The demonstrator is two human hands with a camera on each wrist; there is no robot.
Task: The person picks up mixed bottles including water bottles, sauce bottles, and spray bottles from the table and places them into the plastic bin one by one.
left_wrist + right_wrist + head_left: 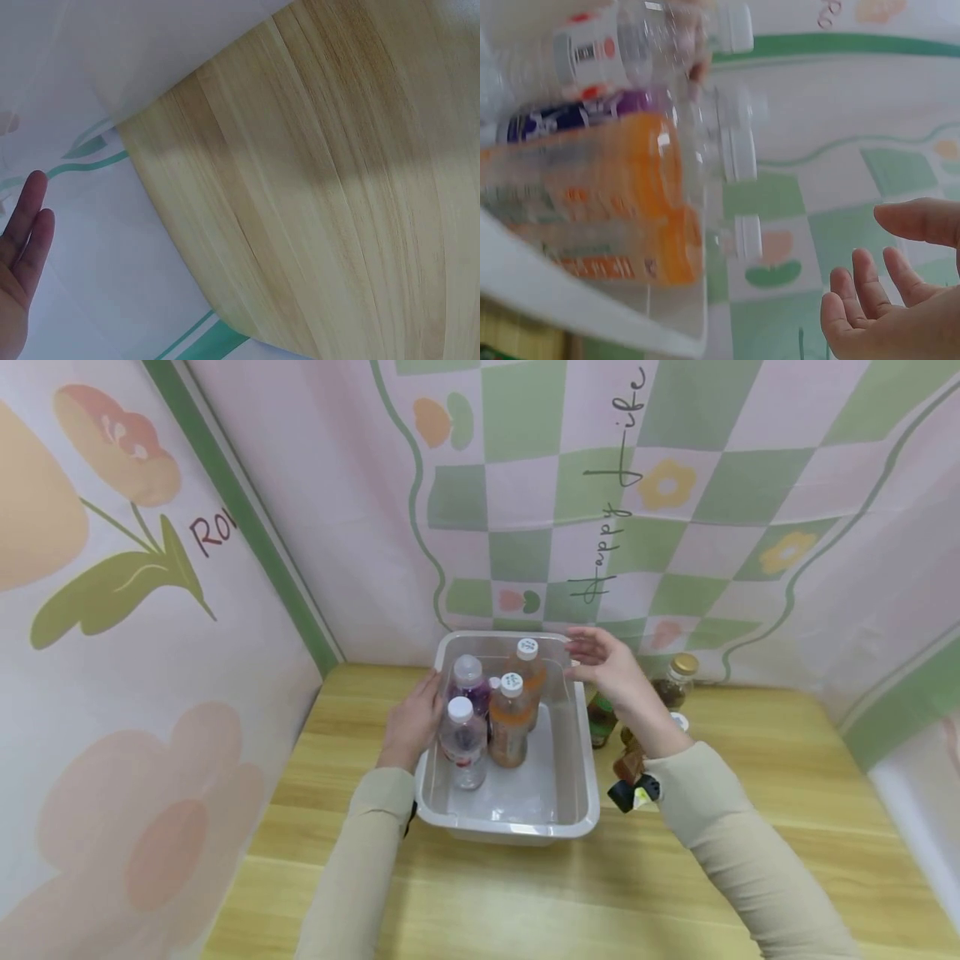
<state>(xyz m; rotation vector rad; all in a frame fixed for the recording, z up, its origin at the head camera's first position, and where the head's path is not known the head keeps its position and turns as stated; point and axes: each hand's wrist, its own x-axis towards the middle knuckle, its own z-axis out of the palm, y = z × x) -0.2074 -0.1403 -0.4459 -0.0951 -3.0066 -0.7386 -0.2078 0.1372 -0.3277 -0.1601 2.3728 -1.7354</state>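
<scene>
Underneath, a wood-grain tabletop [465, 893] bears a pale plastic tub [510, 827], in whose left and far parts stand two orange-banded bottles [508, 739], a purple-labelled bottle [472, 692] and a clear bottle [463, 745]. Beside the tub's left wall, the left hand [414, 722] is open, fingers straight; near the far right corner, the right hand [609, 668] is likewise open, fingers loosely parted, grasping nothing. White caps [512, 684] top both orange-banded bottles.

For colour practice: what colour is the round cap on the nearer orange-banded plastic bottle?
White with dark marks: the round cap, best in head view.
</scene>
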